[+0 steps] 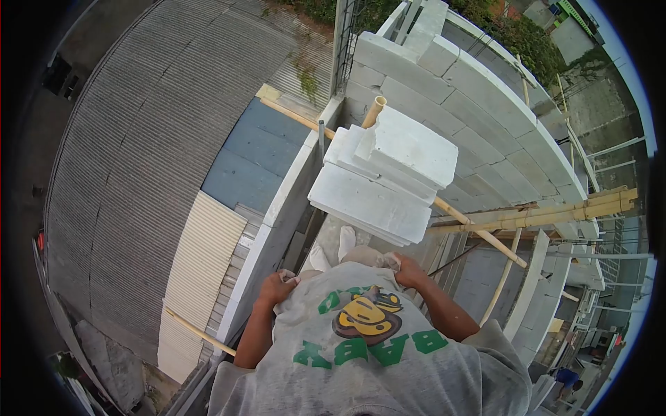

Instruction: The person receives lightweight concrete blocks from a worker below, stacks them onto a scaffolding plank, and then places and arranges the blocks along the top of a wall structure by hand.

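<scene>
My left hand point(277, 288) is closed at the left side of my grey printed T-shirt point(368, 374), its fingers curled at the hem. My right hand point(408, 269) is likewise closed, pinching pale cloth at the right side of the hem. Its fingertips are partly hidden by folds. Just beyond both hands is a stack of white lightweight concrete blocks point(368, 201), laid unevenly with chipped edges; neither hand touches it. Between the stack and my shirt, a whitish foot or shoe point(346, 243) shows.
A low block wall point(267, 239) runs along my left, with corrugated roofs point(146, 152) below. A taller block wall point(479, 125) rises ahead right. Bamboo poles point(485, 239) cross right of the stack. At lower right, a person in blue point(567, 378) is far below.
</scene>
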Motion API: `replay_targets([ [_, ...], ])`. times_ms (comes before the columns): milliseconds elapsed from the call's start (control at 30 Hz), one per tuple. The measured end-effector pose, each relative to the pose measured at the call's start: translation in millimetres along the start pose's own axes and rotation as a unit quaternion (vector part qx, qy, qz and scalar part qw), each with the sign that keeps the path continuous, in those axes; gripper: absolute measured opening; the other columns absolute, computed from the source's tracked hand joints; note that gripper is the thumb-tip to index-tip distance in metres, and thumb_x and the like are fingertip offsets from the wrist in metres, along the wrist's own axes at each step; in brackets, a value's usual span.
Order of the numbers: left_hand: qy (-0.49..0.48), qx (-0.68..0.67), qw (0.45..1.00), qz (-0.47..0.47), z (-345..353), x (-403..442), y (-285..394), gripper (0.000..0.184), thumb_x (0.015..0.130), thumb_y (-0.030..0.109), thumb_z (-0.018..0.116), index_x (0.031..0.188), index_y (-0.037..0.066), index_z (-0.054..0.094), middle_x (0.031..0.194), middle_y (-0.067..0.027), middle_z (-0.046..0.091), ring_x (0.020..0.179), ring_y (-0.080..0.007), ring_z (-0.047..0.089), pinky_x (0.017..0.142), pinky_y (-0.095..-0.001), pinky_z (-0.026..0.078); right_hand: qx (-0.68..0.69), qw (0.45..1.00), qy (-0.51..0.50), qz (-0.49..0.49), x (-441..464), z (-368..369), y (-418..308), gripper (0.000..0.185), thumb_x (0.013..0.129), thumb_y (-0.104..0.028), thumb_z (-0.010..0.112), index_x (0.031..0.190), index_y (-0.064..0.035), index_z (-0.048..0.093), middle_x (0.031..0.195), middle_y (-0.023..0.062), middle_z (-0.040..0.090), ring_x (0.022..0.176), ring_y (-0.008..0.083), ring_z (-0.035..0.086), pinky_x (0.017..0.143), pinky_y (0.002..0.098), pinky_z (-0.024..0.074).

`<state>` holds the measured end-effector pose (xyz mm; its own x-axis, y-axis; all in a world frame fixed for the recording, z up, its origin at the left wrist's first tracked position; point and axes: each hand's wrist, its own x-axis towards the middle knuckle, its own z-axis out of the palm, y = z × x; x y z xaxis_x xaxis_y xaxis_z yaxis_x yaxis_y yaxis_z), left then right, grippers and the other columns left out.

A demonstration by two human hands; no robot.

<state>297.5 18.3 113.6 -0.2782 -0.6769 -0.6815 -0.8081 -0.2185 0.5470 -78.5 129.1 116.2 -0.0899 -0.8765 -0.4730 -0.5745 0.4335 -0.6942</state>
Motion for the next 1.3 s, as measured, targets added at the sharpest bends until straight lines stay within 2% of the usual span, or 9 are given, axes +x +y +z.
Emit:
replay_targets([
  [100,-0.037,0.022,0.999,0.022,14,19,2,0.038,0.078,0.036,0.064,0.103,0.007,0.067,0.098,-0.0168,0.067,0.092,-0.0292,0.064,0.081,-0.0350,0.049,-0.073,0.989,-0.027,-0.122,13,0,16,0.018,0.081,-0.014,0.060,0.096,-0.0041,0.066,0.092,0.0135,0.067,0.082,0.0221,0.063,0.075,0.0306,0.0477],
  [200,-0.075,0.011,0.997,0.024,29,31,0,0.038,0.078,0.035,0.064,0.104,0.008,0.067,0.097,-0.0162,0.068,0.091,-0.0297,0.065,0.081,-0.0357,0.049,0.113,0.983,-0.015,0.147,13,-19,-6,0.018,0.083,-0.014,0.060,0.095,-0.0017,0.066,0.088,0.0096,0.068,0.082,0.0168,0.061,0.075,0.0273,0.0462],
  [500,-0.022,0.053,0.997,0.049,28,51,40,0.026,0.080,0.028,0.062,0.090,0.005,0.067,0.082,-0.0154,0.067,0.078,-0.0248,0.065,0.071,-0.0370,0.049,0.259,0.956,-0.105,0.093,31,-40,30,0.016,0.084,-0.014,0.060,0.095,-0.0033,0.066,0.083,-0.0010,0.064,0.079,0.0077,0.054,0.073,0.0227,0.0430],
  [600,-0.101,0.019,0.994,0.020,18,49,60,0.033,0.082,0.037,0.059,0.092,0.006,0.066,0.089,-0.0178,0.066,0.085,-0.0339,0.063,0.077,-0.0391,0.048,0.210,0.967,-0.116,0.081,34,-50,30,0.021,0.079,-0.013,0.057,0.095,-0.0065,0.068,0.086,0.0041,0.068,0.081,0.0125,0.060,0.076,0.0264,0.0460],
  [700,-0.140,0.024,0.990,-0.011,19,53,75,0.030,0.085,0.030,0.059,0.095,0.003,0.066,0.081,-0.0111,0.067,0.076,-0.0198,0.061,0.072,-0.0341,0.047,0.206,0.969,-0.124,0.061,35,-71,21,0.017,0.081,-0.011,0.057,0.094,-0.0034,0.066,0.084,0.0005,0.064,0.081,0.0090,0.055,0.075,0.0249,0.0433],
  [1000,-0.189,0.007,0.982,0.011,18,76,125,0.027,0.086,0.027,0.057,0.091,0.002,0.066,0.075,-0.0060,0.065,0.070,-0.0145,0.058,0.065,-0.0308,0.045,0.200,0.965,-0.168,0.034,49,-85,62,0.023,0.077,-0.015,0.056,0.096,-0.0075,0.067,0.087,0.0057,0.066,0.083,0.0148,0.060,0.077,0.0272,0.0453],
  [1100,-0.243,0.062,0.968,0.015,17,89,133,0.032,0.084,0.030,0.057,0.093,0.001,0.065,0.084,-0.0170,0.066,0.078,-0.0267,0.063,0.071,-0.0358,0.046,0.179,0.964,-0.184,0.063,53,-93,51,0.023,0.076,-0.016,0.056,0.096,-0.0084,0.067,0.086,0.0048,0.066,0.081,0.0147,0.059,0.076,0.0270,0.0452],
  [1200,-0.248,0.069,0.966,-0.012,25,98,126,0.030,0.084,0.029,0.056,0.092,0.001,0.065,0.082,-0.0145,0.066,0.076,-0.0244,0.062,0.071,-0.0353,0.046,0.177,0.957,-0.200,0.114,48,-109,32,0.024,0.076,-0.016,0.056,0.095,-0.0087,0.067,0.085,0.0049,0.066,0.081,0.0149,0.059,0.074,0.0269,0.0453],
  [1300,-0.248,-0.017,0.969,0.003,28,90,131,0.019,0.086,0.018,0.057,0.080,0.002,0.066,0.066,0.0022,0.059,0.059,-0.0089,0.050,0.056,-0.0269,0.041,0.209,0.950,-0.204,0.116,48,-98,60,0.024,0.075,-0.016,0.057,0.095,-0.0084,0.068,0.086,0.0055,0.067,0.081,0.0152,0.059,0.074,0.0272,0.0453],
])
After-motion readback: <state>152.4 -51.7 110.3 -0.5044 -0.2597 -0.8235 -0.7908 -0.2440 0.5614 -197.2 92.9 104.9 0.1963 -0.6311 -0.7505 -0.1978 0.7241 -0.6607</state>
